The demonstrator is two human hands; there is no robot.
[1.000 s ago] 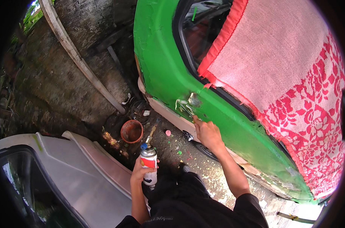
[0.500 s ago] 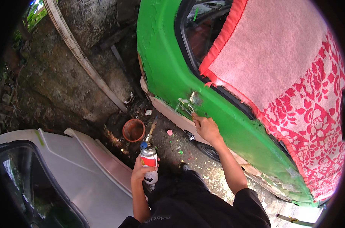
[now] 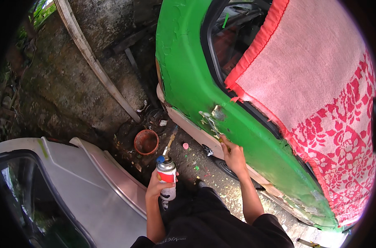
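My left hand (image 3: 155,186) is wrapped round an upright spray-type gas can (image 3: 166,177) with a red and white label and a blue-fitted torch head (image 3: 168,151) on top; I cannot tell if a flame burns. My right hand (image 3: 234,158) grips the yellow handle of a metal scraper (image 3: 214,129), whose blade lies against the green vehicle body (image 3: 183,74). Beside the blade is a dark, scuffed patch (image 3: 218,113) with pale bare spots and peeled bits of paint.
A pink patterned towel (image 3: 312,62) drapes over the green vehicle's right side. A silver vehicle body (image 3: 80,186) stands at lower left. A clay pot (image 3: 145,141), a pink cap (image 3: 185,146) and paint flakes lie on the ground. A long pale strip (image 3: 99,68) leans near the grimy wall.
The view has shifted, so the scene sits slightly further right and lower. My right hand with the scraper has moved a little right and down. My left hand still holds the can.
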